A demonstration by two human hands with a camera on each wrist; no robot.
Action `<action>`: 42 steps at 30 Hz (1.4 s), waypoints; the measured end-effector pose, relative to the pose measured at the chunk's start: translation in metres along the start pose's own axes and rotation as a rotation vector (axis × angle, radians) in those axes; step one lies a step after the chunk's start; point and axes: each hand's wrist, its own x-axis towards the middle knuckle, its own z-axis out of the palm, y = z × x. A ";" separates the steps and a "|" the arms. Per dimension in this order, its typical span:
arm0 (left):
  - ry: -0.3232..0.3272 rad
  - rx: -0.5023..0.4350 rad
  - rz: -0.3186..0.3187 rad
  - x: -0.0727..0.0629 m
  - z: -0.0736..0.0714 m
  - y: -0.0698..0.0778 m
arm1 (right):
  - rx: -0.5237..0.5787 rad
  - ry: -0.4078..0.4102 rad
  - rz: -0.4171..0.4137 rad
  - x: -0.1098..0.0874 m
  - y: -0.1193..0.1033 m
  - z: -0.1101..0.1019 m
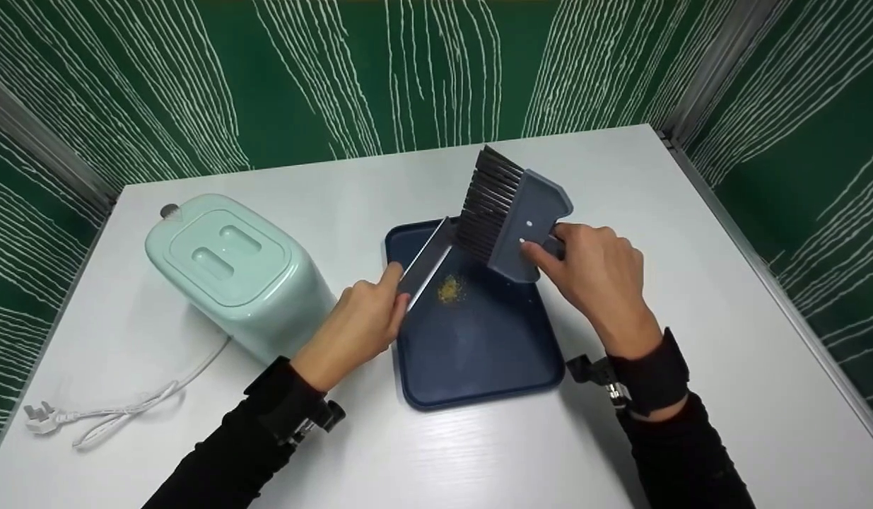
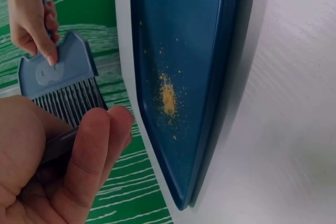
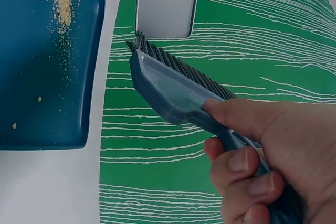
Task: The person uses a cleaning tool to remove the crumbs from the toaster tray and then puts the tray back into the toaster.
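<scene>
Brush: handle clamped in right grip, bristles beyond fingers | Plate: near end clamped in left grip, far end by bristles | Crumbs: on tray, below grips

The tray lies on the middle of the table, with a pile of crumbs in its far half and a few bits scattered around the pile. Left of the tray stands the appliance, its cord running towards the near left to the plug, near the table's left edge. The left hand holds the pan above the tray's left side, right of the appliance. The right hand holds the brush above the tray's far right corner, bristles pointing left, next to the pan's far end. Behind the table is the back wall, with side walls left and right
</scene>
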 end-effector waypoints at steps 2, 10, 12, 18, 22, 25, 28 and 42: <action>-0.004 0.001 -0.003 0.000 0.000 0.000 | -0.005 -0.016 -0.004 0.000 0.000 0.000; 0.000 0.011 -0.011 0.000 0.001 0.000 | -0.028 -0.084 0.001 0.000 0.002 -0.004; 0.002 0.014 -0.013 0.000 0.001 -0.001 | -0.022 -0.077 0.009 0.000 0.003 -0.006; -0.005 0.019 -0.018 -0.001 0.003 -0.003 | 0.026 -0.017 0.028 -0.001 0.001 -0.012; -0.011 -0.001 -0.018 0.000 0.003 -0.003 | 0.046 0.007 0.016 -0.002 -0.003 -0.012; -0.016 -0.027 -0.024 0.000 0.003 -0.003 | 0.047 0.022 0.005 -0.001 -0.006 -0.009; -0.019 -0.047 -0.035 0.000 0.003 -0.002 | 0.039 0.035 -0.010 -0.001 -0.006 -0.006; -0.053 -0.071 -0.066 0.001 0.001 -0.001 | -0.024 -0.012 -0.047 0.000 0.000 0.005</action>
